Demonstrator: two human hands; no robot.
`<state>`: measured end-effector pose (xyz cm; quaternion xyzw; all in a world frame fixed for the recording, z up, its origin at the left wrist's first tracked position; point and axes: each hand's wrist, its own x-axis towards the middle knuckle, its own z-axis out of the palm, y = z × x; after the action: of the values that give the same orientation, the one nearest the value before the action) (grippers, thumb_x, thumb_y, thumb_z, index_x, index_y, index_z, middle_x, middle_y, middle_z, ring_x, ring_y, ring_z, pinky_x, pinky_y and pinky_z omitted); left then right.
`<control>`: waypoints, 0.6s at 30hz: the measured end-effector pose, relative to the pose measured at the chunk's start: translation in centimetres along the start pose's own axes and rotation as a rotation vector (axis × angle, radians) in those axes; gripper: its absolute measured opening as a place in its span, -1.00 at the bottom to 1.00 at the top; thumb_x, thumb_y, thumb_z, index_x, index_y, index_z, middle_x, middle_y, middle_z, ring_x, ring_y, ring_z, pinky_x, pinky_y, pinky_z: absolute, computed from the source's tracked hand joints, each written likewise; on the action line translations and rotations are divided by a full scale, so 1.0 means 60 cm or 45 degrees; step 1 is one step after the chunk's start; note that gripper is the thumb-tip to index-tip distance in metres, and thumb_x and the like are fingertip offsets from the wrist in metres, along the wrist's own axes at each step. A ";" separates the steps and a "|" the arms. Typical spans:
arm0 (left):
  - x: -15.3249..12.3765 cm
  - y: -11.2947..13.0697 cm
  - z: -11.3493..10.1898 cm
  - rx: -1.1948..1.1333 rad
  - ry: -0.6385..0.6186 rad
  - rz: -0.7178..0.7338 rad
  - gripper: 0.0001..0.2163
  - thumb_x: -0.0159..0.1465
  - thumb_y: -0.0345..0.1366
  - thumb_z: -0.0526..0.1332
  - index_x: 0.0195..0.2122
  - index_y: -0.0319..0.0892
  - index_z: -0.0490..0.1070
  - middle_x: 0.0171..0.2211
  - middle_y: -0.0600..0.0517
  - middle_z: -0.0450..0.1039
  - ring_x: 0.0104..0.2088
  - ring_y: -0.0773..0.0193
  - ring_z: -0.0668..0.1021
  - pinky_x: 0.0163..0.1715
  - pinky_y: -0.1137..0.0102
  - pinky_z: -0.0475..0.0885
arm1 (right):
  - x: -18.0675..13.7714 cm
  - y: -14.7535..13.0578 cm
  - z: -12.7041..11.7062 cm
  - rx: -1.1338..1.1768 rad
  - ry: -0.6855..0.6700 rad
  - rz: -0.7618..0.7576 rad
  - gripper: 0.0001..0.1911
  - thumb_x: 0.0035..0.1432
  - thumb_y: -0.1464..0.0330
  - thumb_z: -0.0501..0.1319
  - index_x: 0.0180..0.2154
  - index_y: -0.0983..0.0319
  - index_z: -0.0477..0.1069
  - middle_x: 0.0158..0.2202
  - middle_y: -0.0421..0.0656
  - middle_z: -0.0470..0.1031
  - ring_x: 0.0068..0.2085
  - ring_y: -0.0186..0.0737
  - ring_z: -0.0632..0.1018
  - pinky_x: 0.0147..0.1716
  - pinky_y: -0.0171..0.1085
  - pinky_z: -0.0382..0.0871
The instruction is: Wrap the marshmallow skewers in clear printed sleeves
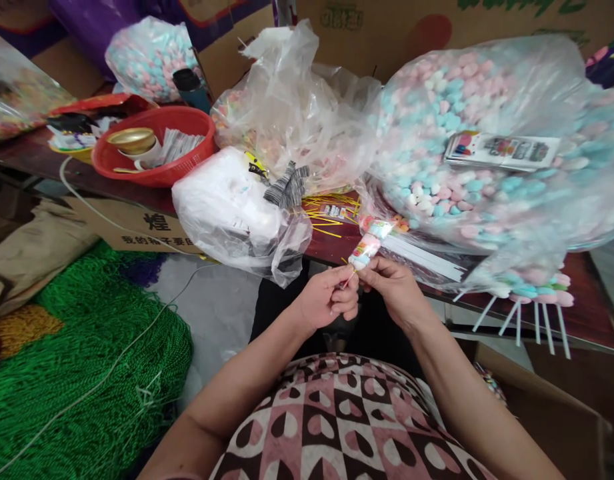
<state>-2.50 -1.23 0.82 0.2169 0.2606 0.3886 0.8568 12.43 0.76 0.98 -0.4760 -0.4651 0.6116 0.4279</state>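
Both my hands meet at the centre, just below the table edge. My left hand (329, 299) is closed, fingers pinched at the base of a wrapped marshmallow skewer (367, 245). My right hand (394, 283) is also closed on the skewer's lower end, where a thin yellow twist tie (351, 275) shows between the fingers. The skewer carries pink, white and blue sweets in clear wrap and tilts up to the right. Loose yellow twist ties (331, 213) lie on the dark table beyond.
A huge clear bag of pink, blue and white marshmallows (487, 133) fills the right. Finished skewers (527, 293) overhang the table edge. A white plastic bag (231, 207), a crumpled clear bag (297, 107) and a red basin (157, 143) stand left. Green netting (77, 367) lies on the floor.
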 end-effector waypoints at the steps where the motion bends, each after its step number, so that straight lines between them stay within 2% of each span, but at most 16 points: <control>1: -0.003 0.000 0.001 -0.038 -0.069 -0.055 -0.68 0.29 -0.14 0.15 -0.56 -0.19 0.26 -0.76 0.25 -0.11 -0.79 0.49 0.07 -0.69 0.48 0.22 | -0.002 -0.003 -0.006 0.023 -0.050 0.006 -0.71 -0.11 0.19 0.46 -0.38 0.22 0.54 -0.44 -0.23 0.52 -0.47 -0.37 0.42 -0.49 -0.37 0.30; 3: -0.006 -0.002 0.005 -0.114 -0.183 -0.144 -0.68 0.29 -0.17 0.13 -0.57 -0.19 0.25 -0.76 0.24 -0.13 -0.80 0.48 0.06 -0.70 0.47 0.22 | -0.006 -0.010 -0.016 0.072 -0.174 -0.002 -0.61 -0.08 0.22 0.46 -0.15 0.15 0.56 -0.19 -0.18 0.59 -0.28 -0.30 0.52 -0.34 -0.33 0.39; 5: -0.006 -0.005 0.011 -0.179 -0.223 -0.196 -0.67 0.30 -0.17 0.12 -0.58 -0.18 0.23 -0.76 0.24 -0.15 -0.80 0.47 0.04 -0.72 0.47 0.21 | -0.008 -0.012 -0.024 0.102 -0.320 -0.018 -0.58 -0.01 0.22 0.43 -0.06 0.10 0.55 -0.04 -0.16 0.57 -0.12 -0.23 0.54 -0.13 -0.26 0.42; 8: -0.003 -0.011 0.016 -0.233 -0.180 -0.197 -0.65 0.33 -0.15 0.09 -0.58 -0.17 0.20 -0.75 0.24 -0.17 -0.81 0.47 0.02 -0.72 0.48 0.19 | -0.005 -0.003 -0.029 0.116 -0.383 -0.049 -0.73 0.01 0.16 0.41 -0.25 0.15 0.60 -0.20 -0.16 0.62 -0.17 -0.21 0.57 -0.02 -0.17 0.39; 12: 0.004 -0.014 0.019 -0.232 -0.122 -0.153 -0.66 0.38 -0.14 0.05 -0.52 -0.18 0.25 -0.74 0.25 -0.13 -0.80 0.48 0.05 -0.70 0.50 0.20 | 0.004 0.023 -0.024 0.065 -0.102 -0.149 -0.76 -0.02 0.15 0.41 -0.46 0.18 0.54 -0.48 -0.24 0.54 -0.42 -0.29 0.50 -0.28 -0.24 0.42; 14: 0.009 -0.014 0.023 -0.206 -0.025 -0.088 -0.66 0.39 -0.14 0.05 -0.51 -0.19 0.25 -0.75 0.25 -0.09 -0.80 0.48 0.07 -0.70 0.52 0.19 | 0.007 0.031 -0.019 -0.106 0.069 -0.283 -0.75 0.04 0.19 0.37 -0.53 0.20 0.48 -0.55 -0.26 0.48 -0.49 -0.33 0.44 -0.39 -0.29 0.36; 18: 0.019 -0.016 0.033 -0.102 0.217 0.078 -0.64 0.36 -0.09 0.11 -0.52 -0.19 0.21 -0.76 0.26 -0.03 -0.79 0.51 0.07 -0.71 0.55 0.18 | 0.005 0.034 -0.011 -0.570 0.313 -0.642 -0.82 0.14 0.33 0.28 -0.50 0.20 0.48 -0.50 -0.23 0.48 -0.44 -0.30 0.45 -0.33 -0.27 0.35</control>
<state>-0.11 -1.22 1.49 0.1567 0.3100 0.4418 0.8271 12.88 0.72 -1.13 -0.4984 -0.6353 0.3080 0.5032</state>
